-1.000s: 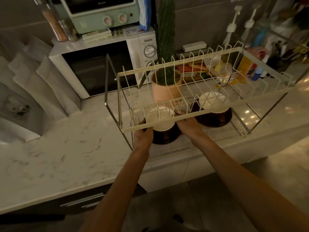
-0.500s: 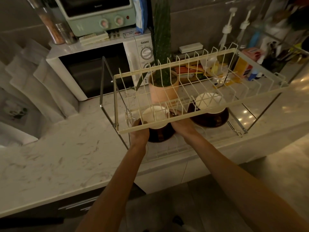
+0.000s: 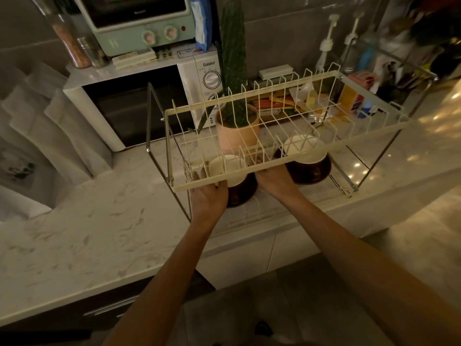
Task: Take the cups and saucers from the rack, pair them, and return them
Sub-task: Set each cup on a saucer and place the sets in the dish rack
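A cream wire dish rack (image 3: 287,161) stands on the counter with an upper tier above a lower shelf. Under the upper tier, a white cup (image 3: 225,168) sits on a dark brown saucer (image 3: 243,193) at the left. My left hand (image 3: 208,196) grips the saucer's left side and my right hand (image 3: 274,179) its right side. A second white cup (image 3: 303,147) rests on another dark saucer (image 3: 311,171) further right, untouched. The rack's wires partly hide both cups.
A potted cactus (image 3: 235,131) stands just behind the rack. A white microwave (image 3: 139,106) with a green toaster oven (image 3: 142,23) on top is at the back left. Bottles and boxes (image 3: 354,96) crowd the back right. The marble counter (image 3: 87,233) stretches left.
The view has shifted slightly. Both hands stay on the left cup and saucer under the upper tier, pushed a little further in.
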`<state>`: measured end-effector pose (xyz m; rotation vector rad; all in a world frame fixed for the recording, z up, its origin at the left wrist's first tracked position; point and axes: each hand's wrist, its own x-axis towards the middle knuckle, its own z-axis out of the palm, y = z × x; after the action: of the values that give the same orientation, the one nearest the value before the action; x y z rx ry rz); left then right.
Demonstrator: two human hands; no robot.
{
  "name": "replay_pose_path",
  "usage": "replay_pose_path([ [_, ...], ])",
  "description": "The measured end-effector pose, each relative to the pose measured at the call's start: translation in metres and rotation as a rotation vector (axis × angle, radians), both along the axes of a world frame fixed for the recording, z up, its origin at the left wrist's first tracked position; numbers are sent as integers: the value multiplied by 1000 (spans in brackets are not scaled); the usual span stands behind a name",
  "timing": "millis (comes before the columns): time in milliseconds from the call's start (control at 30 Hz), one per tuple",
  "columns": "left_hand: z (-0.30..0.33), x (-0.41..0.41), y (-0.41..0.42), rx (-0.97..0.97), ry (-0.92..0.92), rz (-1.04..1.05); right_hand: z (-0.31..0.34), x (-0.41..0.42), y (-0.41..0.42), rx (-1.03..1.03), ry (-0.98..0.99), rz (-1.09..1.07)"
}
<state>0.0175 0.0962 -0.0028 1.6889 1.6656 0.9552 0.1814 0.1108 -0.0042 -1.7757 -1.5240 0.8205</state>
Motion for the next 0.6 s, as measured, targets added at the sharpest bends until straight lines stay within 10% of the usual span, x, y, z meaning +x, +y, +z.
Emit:
replay_pose_path([
  [167, 16, 20, -13, 260, 272, -144, 21, 24, -18, 154, -283, -161],
  [333, 21, 60, -29, 375, 162, -255, 17, 57, -32, 286, -461, -112],
  [600, 11, 119, -23, 47, -110, -250, 3, 107, -32, 249, -319, -354],
])
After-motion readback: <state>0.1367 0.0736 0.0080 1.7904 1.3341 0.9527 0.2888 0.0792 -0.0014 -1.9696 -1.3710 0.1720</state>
